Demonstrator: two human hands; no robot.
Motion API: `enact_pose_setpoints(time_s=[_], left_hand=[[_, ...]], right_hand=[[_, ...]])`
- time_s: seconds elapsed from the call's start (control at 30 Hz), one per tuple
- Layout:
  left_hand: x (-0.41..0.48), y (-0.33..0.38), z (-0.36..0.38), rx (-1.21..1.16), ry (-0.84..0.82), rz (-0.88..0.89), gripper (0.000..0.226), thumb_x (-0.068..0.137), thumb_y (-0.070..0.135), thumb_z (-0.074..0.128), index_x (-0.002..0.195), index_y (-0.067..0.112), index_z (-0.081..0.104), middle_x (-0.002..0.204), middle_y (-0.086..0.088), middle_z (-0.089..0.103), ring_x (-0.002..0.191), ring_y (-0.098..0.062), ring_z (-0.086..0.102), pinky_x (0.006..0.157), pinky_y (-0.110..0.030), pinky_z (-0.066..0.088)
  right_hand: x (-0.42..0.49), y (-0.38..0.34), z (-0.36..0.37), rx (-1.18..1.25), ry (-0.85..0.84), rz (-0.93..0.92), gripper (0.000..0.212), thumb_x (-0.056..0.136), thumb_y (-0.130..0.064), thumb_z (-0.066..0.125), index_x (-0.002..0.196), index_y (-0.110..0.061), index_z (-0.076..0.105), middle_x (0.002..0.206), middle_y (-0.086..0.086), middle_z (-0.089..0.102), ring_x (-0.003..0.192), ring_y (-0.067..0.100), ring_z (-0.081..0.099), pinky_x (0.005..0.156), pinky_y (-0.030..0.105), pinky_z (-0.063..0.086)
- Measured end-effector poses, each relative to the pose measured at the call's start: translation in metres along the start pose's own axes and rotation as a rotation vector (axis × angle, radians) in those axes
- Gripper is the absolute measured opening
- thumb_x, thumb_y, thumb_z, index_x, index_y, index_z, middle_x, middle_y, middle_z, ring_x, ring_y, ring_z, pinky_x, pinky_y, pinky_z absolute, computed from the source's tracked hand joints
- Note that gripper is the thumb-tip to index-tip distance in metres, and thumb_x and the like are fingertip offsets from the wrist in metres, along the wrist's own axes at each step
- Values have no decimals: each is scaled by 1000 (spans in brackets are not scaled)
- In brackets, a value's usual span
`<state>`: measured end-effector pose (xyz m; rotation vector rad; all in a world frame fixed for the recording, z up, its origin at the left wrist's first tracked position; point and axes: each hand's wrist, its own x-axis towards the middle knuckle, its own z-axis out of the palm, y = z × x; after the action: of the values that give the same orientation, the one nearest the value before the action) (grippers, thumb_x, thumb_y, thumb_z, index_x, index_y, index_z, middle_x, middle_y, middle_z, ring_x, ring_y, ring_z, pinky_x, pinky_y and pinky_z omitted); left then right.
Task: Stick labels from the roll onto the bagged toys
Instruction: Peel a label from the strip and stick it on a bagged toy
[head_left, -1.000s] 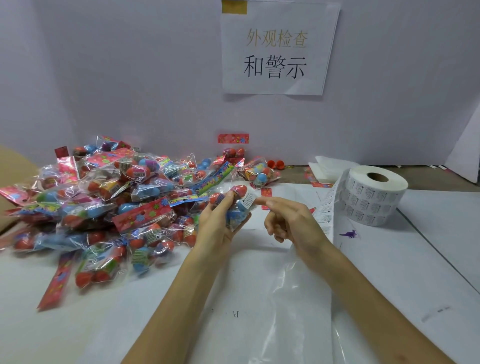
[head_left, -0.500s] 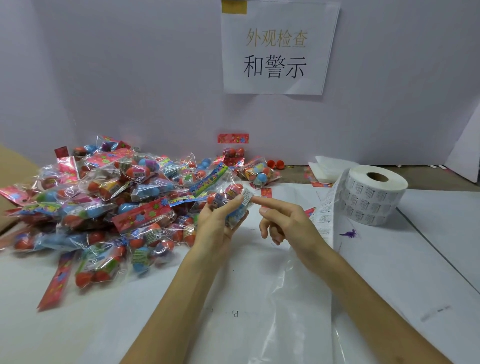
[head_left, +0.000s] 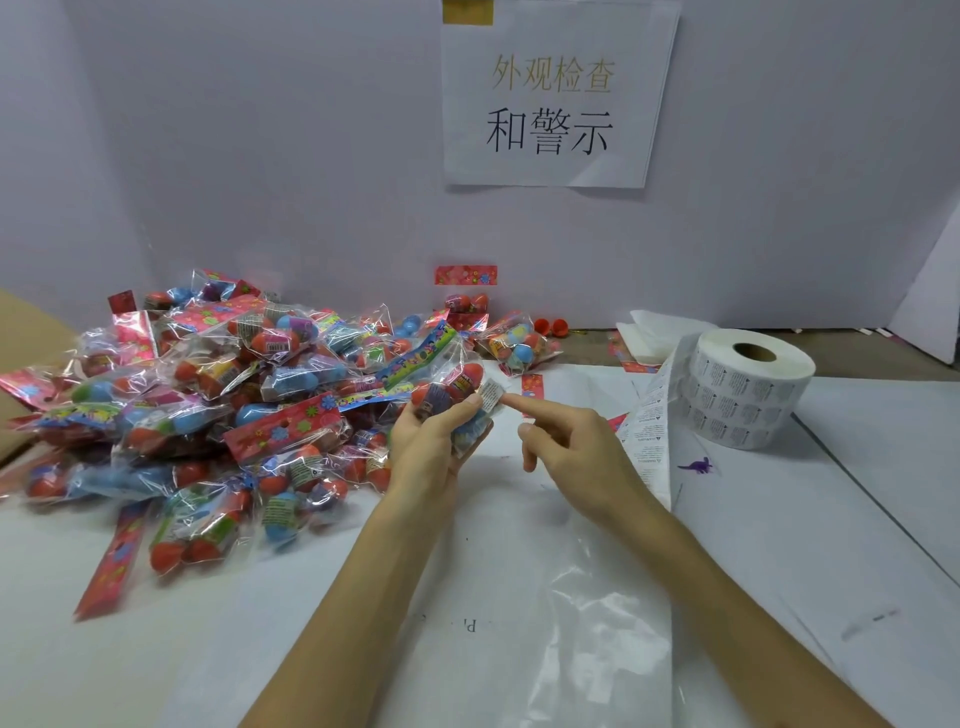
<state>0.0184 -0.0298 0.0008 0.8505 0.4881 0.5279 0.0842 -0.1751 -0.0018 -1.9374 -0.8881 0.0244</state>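
Holding a bagged toy (head_left: 442, 397) mid-frame, left hand (head_left: 426, 457) had its grip tight on it; right hand (head_left: 576, 452), grip loose & empty, pointed 1 finger at the label (head_left: 491, 395).

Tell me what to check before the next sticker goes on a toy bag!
1. Bag held firm: the left grip holds the toy bag. Ok.
2. Sticker on: the label sits on the bag. Ok.
3. Label pressed flat all over: cannot tell.
4. Right grip free: it holds nothing, and one finger points at the label. Ok.
5. Next labels ready: the strip hangs from the roll, beside the right grip. Ok.
6. More bags waiting: the pile lies to the left. Ok.
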Motion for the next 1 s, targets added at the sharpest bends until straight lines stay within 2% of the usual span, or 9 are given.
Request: enact_pose_setpoints(time_s=[0.13, 0.27, 0.37, 0.47, 0.57, 0.63, 0.7, 0.83, 1.0], left_hand=[[2, 0, -1, 10, 7, 6, 53, 82, 0, 79, 131, 6, 60, 111, -8, 77, 92, -20, 77, 74, -31, 63], [2, 0, -2, 20, -50, -5, 50, 83, -1, 77, 129, 5, 60, 107, -8, 78, 92, -21, 77, 73, -31, 64], [-1, -2, -1, 100, -124, -2, 47, 84, -1, 76, 128, 2, 60, 109, -11, 78, 98, -25, 76, 81, -34, 63], [-5, -4, 1, 219, -215, 14, 46, 83, 0, 78, 126, 3, 63, 115, -15, 75, 106, -32, 73, 93, -41, 60], [-9, -7, 3, 292, -278, 10, 45, 82, -1, 78, 124, 3, 63, 117, -19, 73, 109, -36, 71, 97, -45, 58], [-9, -7, 5, 313, -294, 1, 47, 81, 0, 78, 126, 4, 62, 118, -21, 71, 110, -37, 70, 99, -47, 57], [-9, -6, 5, 321, -302, -5, 49, 80, 2, 79, 125, 5, 62, 118, -20, 71, 109, -36, 71, 98, -45, 58], [-7, -4, 3, 321, -297, -27, 47, 80, -1, 79, 124, 4, 63, 117, -20, 72, 104, -34, 73, 91, -41, 61], [-6, 0, 2, 250, -345, -88, 50, 72, 3, 81, 120, 3, 64, 112, -18, 75, 100, -31, 75, 78, -32, 61]], right_hand=[[-2, 6, 6, -239, 11, -72, 50, 101, -29, 49, 148, -45, 44, 77, -14, 60, 62, 6, 55, 59, 22, 43], [0, 9, 5, -277, -74, 39, 69, 102, -37, 52, 161, -34, 16, 89, -14, 61, 71, 5, 59, 69, 27, 48], [3, 9, -3, -92, -36, 128, 60, 99, -46, 58, 153, -34, 35, 94, -9, 63, 81, 9, 60, 81, 35, 55], [4, 3, -7, 95, 30, 170, 51, 88, -59, 64, 131, -34, 54, 98, -5, 64, 75, 8, 61, 60, 19, 49], [3, 0, -4, 140, 109, 165, 33, 87, -52, 70, 111, -29, 64, 93, -8, 65, 70, 9, 60, 59, 22, 48], [3, 0, -7, 191, 161, 160, 24, 90, -41, 72, 102, -21, 68, 87, 0, 68, 58, 8, 59, 54, 25, 49], [4, -1, -10, 219, 160, 144, 21, 92, -36, 72, 95, -15, 70, 81, 5, 68, 50, 9, 58, 51, 25, 52], [3, -1, -14, 319, 106, 143, 18, 96, -27, 69, 89, -10, 71, 69, 6, 67, 53, 16, 61, 55, 29, 54], [5, -3, -21, 483, 91, 195, 25, 101, -20, 61, 87, -1, 70, 68, 12, 69, 52, 16, 60, 51, 26, 52]])
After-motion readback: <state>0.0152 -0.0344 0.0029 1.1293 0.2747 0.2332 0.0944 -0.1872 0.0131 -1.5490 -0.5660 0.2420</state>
